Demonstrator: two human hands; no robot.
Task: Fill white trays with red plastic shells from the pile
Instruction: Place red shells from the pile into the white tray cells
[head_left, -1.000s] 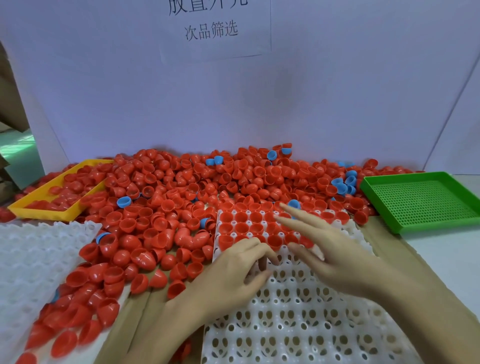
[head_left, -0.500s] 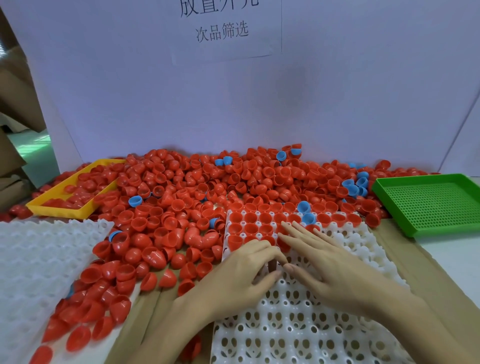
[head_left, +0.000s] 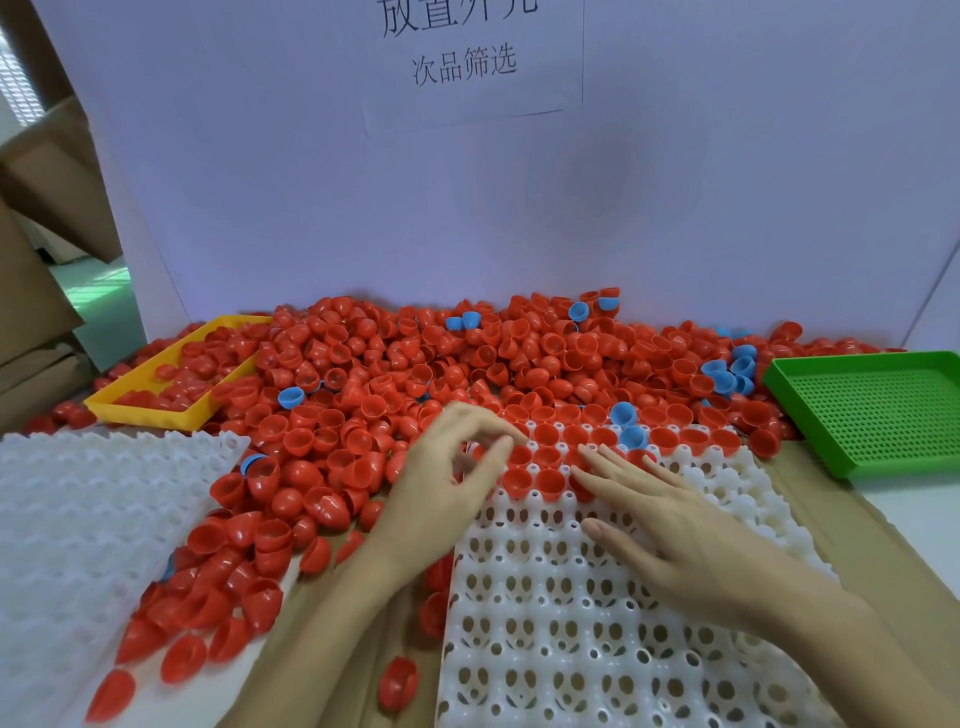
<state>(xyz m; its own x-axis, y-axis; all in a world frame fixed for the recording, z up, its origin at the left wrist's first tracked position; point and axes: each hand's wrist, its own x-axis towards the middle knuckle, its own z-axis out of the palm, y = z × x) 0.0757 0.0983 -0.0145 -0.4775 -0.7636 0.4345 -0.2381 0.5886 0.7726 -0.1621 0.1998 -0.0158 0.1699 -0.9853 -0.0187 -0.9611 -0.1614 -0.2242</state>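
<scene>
Since the earlier frame, the left hand (head_left: 447, 483) has slid to the white tray's (head_left: 597, 623) far-left corner, fingers curled over red shells (head_left: 540, 467) there, its grip unclear, while the right hand (head_left: 670, 525) lies flat, fingers straight, on the tray.

We see a table (head_left: 924, 512) with brown cardboard (head_left: 826, 499) spread over it. On it lie a pile of red shells (head_left: 363, 415) (a few blue ones mixed in), a white tray (head_left: 597, 623), another white tray (head_left: 78, 519) at left, a yellow tray (head_left: 156, 415) and a green tray (head_left: 872, 410).
</scene>
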